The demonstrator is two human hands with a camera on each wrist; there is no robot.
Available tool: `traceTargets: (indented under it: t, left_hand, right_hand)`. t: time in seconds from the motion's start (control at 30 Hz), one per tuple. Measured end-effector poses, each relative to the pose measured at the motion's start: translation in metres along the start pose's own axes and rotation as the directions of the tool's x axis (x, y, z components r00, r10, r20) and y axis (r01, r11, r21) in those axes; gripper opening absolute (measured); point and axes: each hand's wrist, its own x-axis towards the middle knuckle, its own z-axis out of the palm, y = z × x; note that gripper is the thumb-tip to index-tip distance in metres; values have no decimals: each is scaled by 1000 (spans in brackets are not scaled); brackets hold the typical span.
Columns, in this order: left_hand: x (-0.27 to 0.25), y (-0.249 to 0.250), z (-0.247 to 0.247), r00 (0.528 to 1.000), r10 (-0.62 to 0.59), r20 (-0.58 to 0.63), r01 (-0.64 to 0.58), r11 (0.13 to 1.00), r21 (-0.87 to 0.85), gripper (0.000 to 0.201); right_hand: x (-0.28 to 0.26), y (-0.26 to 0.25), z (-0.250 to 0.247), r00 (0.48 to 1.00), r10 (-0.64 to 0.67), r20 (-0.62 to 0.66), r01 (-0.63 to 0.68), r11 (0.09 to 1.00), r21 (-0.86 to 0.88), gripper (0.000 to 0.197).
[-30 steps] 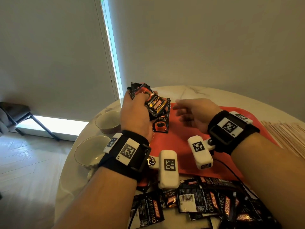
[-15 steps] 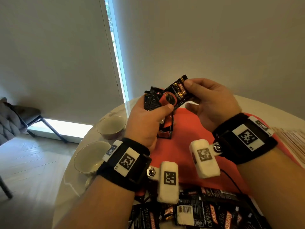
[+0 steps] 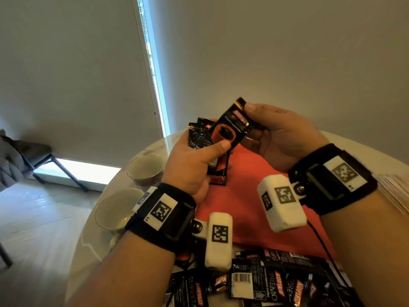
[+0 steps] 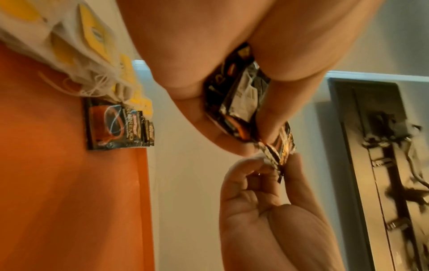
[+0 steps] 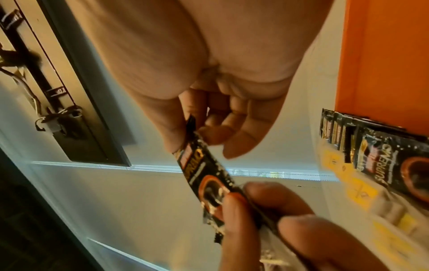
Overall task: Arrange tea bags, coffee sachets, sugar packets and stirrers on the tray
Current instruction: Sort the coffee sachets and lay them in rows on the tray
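Since a second ago, when only the left hand [image 3: 194,165] held sachets and the right hand [image 3: 281,136] hung loosely spread above the tray [image 3: 254,196], both hands have been raised and brought together; the pose now differs little from half a second ago.

A small stack of coffee sachets [image 3: 200,135] is gripped by the left hand, with the thumb pressed across the front and the fingers curled behind. The top sachet [image 3: 232,127] of that stack is pinched at its upper end between the right thumb and fingertips, the other right fingers being loosely curled. Thus the top sachet is held by both hands at once, its lower part under the left thumb and its upper corner in the right pinch. It is tilted, with the upper end leaning toward the right hand.

The held sachets are kept in the air above the far part of the red tray. On the tray, near its far edge, a row of overlapping sachets [image 4: 116,126] is seen lying flat, just beside a pile of tea bags [image 4: 76,55] with yellow tags. A loose heap of further sachets [image 3: 265,282] is spread on the table [image 3: 88,240] at the near edge, below the wrists. Two bowls [image 3: 119,209] are set to the left of the tray.
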Motion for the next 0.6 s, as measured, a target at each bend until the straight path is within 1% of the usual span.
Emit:
traceTargets:
  t: [0.07, 0.13, 0.2, 0.3, 0.33, 0.37, 0.43, 0.47, 0.53, 0.6]
  left_hand:
    - [1, 1, -1, 998, -8, -58, 6, 999, -34, 55]
    - [0, 3, -1, 997, -9, -77, 6, 999, -38, 57]
    - [0, 3, -1, 997, 12, -78, -13, 1000, -16, 49]
    - [1, 1, 0, 992, 75, -103, -73, 997, 20, 32]
    - [1, 1, 0, 990, 86, -112, -83, 996, 30, 30]
    - [1, 2, 1, 989, 88, -121, -84, 996, 35, 29]
    - [1, 2, 1, 987, 75, -142, -72, 997, 28, 28]
    - [1, 2, 2, 985, 72, -157, -70, 997, 19, 28]
    - [0, 2, 2, 978, 82, -192, -81, 997, 12, 25]
    - [-1, 3, 3, 972, 94, -217, -92, 996, 18, 25]
  right_hand:
    - [1, 0, 0, 1000, 3, 26, -1, 999, -53, 18]
    - [0, -2, -2, 999, 12, 37, -8, 995, -103, 20]
    - [0, -4, -6, 1000, 4, 13, -2, 988, -156, 17]
    - [1, -8, -9, 995, -75, -60, 56, 962, -269, 13]
    - [1, -9, -9, 993, -91, -71, 70, 963, -259, 14]
    - [2, -9, -8, 993, -92, -78, 74, 975, -209, 17]
    - [1, -6, -3, 995, -71, -72, 65, 995, -75, 22]
    - [1, -3, -1, 997, -54, -59, 51, 997, -52, 21]
    - [0, 3, 6, 999, -37, -32, 33, 991, -129, 15]
    - [0, 7, 10, 998, -39, -52, 29, 981, -191, 9]
